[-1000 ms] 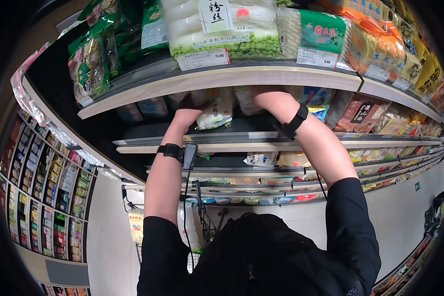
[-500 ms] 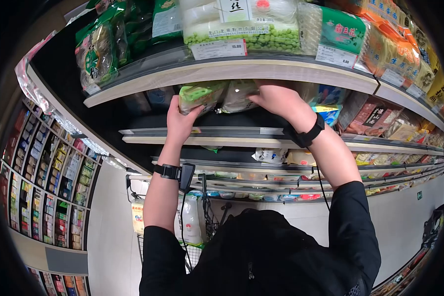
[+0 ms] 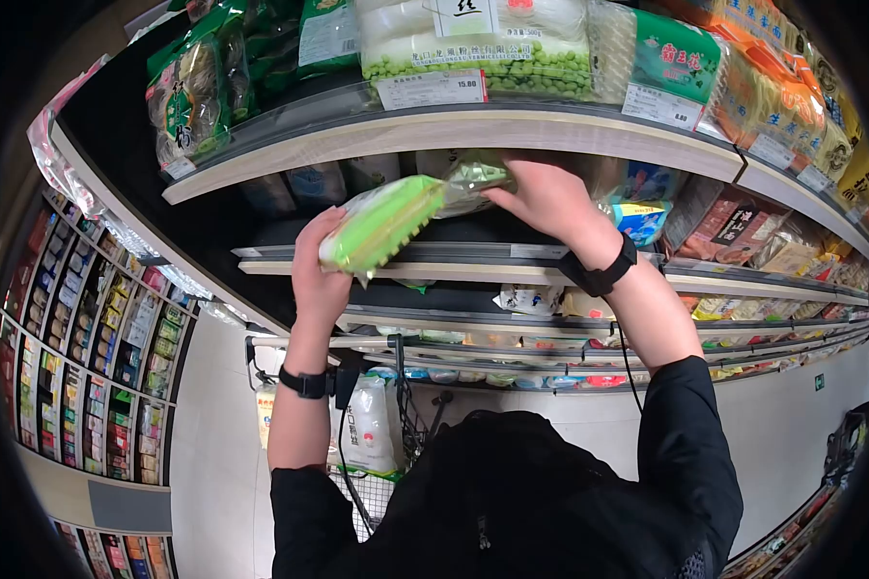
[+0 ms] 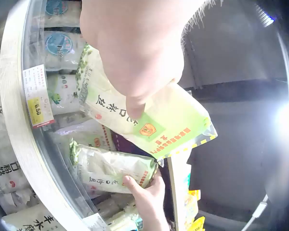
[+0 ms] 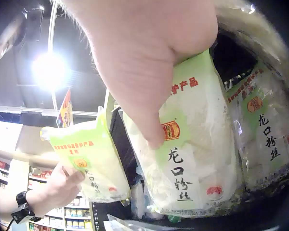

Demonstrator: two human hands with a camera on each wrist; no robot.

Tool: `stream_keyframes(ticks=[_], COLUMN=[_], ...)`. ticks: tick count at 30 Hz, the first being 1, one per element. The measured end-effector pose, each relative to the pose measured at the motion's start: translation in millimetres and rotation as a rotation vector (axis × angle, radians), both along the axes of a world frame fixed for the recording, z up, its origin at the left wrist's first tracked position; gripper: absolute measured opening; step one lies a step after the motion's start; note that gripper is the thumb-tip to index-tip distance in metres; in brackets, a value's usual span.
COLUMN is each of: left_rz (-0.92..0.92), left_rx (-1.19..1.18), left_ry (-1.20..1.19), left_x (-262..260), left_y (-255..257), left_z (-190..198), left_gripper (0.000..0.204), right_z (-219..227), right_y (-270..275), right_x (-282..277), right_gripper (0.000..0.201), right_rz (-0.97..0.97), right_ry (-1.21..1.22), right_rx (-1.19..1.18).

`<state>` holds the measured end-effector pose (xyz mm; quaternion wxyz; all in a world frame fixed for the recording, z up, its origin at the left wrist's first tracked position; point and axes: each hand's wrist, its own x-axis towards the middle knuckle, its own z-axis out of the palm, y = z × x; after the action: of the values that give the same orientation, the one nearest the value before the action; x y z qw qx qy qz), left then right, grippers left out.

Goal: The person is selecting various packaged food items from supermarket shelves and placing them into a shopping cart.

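My left hand [image 3: 320, 265] grips a green-ended clear bag of white vermicelli [image 3: 381, 227] in front of the shelf opening; in the left wrist view its thumb lies across the printed face of that bag [image 4: 149, 120]. My right hand [image 3: 554, 200] reaches under the upper shelf board and holds a second, similar bag [image 3: 475, 179]. In the right wrist view the right thumb presses the front of this second bag [image 5: 197, 159], and a further bag of the same kind [image 5: 267, 130] stands beside it. The right fingers behind the bag are hidden.
The upper shelf edge [image 3: 434, 135] runs just above both hands, bearing price tags and large noodle bags. A lower shelf edge [image 3: 396, 259] passes beneath. Below stands a cart [image 3: 367, 502] with a white bag [image 3: 369, 425]. More stocked shelves [image 3: 87, 386] are at the left.
My left hand emerged from the shelf with a bag and moved down and left, tilting it. My right hand, deeper in the shelf at first, now shows its thumb on the second bag.
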<state>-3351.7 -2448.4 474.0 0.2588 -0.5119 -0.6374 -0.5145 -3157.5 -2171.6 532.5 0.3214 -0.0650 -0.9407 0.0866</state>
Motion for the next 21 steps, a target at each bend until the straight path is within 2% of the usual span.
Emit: stream_keyframes(ticks=[3,5,7,10,14,17,19,21], left_rz=[0.066,0.031,0.002,0.001,-0.011,-0.078,-0.107,-0.221], left_rx=[-0.078,-0.137,-0.28,-0.415,-0.544,-0.671,-0.662,-0.631], left_ry=[0.059,0.256,0.34,0.35,0.253,0.112,0.045,-0.234], left_x=[33,51,62,90,120,138,143,144], left_y=[-27,-42,-61,-80,-88,-95,-101,-111], left_z=[16,30,34,38,45,46,37,22], left_gripper=[0.053,0.05,0.048,0.045,0.042,0.049,0.054,0.06], right_z=[-10,-6,2,4,6,9,10,11], right_y=[-8,-17,-28,-49,-81,-105,-121,-133], right_x=[6,17,31,39,43,39,38,34], right_gripper=[0.047,0.047,0.053,0.054,0.049,0.049,0.051,0.049], right_rz=[0.041,0.103,0.212,0.316,0.477,0.582,0.66,0.707], right_ry=[0.086,0.173,0.416,0.45,0.354,0.293,0.164,0.079], right_rx=[0.121,0.186,0.385,0.318,0.174,0.132,0.074,0.05])
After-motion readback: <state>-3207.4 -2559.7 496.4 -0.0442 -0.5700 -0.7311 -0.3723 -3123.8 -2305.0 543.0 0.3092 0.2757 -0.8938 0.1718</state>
